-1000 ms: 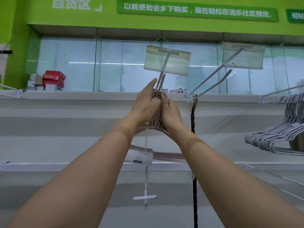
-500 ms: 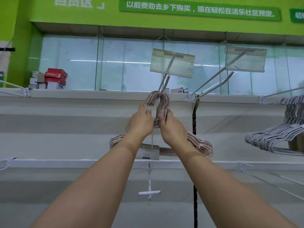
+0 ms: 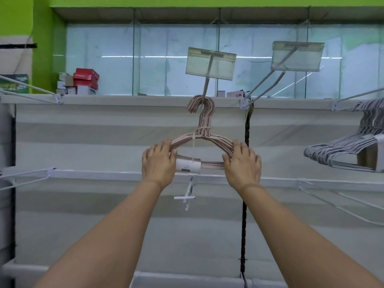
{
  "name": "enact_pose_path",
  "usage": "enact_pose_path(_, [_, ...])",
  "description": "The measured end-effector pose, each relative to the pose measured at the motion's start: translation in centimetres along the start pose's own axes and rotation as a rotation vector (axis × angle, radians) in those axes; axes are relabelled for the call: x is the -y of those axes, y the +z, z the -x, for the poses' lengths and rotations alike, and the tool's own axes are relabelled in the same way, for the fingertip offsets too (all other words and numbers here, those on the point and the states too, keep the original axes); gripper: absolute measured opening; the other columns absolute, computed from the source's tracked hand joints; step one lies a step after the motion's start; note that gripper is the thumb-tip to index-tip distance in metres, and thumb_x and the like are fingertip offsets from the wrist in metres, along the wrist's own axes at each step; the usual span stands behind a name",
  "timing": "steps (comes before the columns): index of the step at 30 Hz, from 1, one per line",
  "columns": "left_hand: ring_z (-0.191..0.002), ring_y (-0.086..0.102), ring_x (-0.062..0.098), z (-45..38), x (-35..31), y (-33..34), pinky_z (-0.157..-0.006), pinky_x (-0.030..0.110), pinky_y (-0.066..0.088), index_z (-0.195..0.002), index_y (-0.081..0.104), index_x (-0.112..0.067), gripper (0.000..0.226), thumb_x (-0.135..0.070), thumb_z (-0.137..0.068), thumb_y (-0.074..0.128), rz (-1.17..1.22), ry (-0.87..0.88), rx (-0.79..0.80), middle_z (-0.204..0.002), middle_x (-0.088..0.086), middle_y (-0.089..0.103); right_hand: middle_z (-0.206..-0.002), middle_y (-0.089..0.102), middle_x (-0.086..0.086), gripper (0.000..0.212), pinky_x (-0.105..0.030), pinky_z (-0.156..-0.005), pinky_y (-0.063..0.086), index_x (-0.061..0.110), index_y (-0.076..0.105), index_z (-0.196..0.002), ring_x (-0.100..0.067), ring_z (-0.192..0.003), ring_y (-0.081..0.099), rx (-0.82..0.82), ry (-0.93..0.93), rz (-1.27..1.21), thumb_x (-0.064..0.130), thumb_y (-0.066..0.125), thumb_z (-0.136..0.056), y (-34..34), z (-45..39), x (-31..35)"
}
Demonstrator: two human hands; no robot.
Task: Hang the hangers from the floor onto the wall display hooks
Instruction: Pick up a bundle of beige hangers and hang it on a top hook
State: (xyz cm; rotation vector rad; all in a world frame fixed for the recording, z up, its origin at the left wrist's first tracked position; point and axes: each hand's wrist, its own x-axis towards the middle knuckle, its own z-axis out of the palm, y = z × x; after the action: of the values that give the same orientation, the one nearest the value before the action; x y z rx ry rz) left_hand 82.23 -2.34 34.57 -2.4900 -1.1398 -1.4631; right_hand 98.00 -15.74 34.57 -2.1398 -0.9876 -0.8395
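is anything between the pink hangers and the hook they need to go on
Nothing visible does. The bundle of pink wire hangers already hangs by its curved tops on the white metal display hook, under the clear plastic price tag holder. The left hand and right hand hold its shoulders.

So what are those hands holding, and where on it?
A bundle of pink hangers, hooked on the display hook. The left hand grips its left shoulder end, the right hand its right shoulder end.
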Motion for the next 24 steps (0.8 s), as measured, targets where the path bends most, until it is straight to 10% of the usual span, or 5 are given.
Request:
enact_pose_path(9, [-0.135, 0.036, 0.028, 8.5, 2.3, -1.0, -0.111, 0.039, 0.030, -0.146, 0.034, -0.013, 0.047, -0.029, -0.102, 0.033, 0.122, -0.197, 0.090, -0.148, 0.009, 0.040, -0.160, 0.011, -0.004, 0.059, -0.038, -0.119, 0.008, 0.015, 0.010, -0.153, -0.024, -0.147, 0.007, 0.133, -0.031, -0.020, 0.036, 0.031, -0.102, -0.8, 6.2, -0.8])
enact_pose_path(24, [-0.134, 0.039, 0.029, 23.8, 3.6, 1.3, -0.108, 0.037, 0.034, -0.145, 0.035, -0.008, 0.050, -0.035, -0.103, 0.029, 0.133, -0.119, 0.603, -0.147, 0.013, 0.041, -0.133, 0.049, -0.011, 0.041, -0.037, -0.100, 0.036, 0.007, 0.043, -0.133, -0.030, -0.120, 0.049, 0.480, 0.125, 0.099, 0.032, 0.031, -0.103, -0.8, 24.9, -2.1])
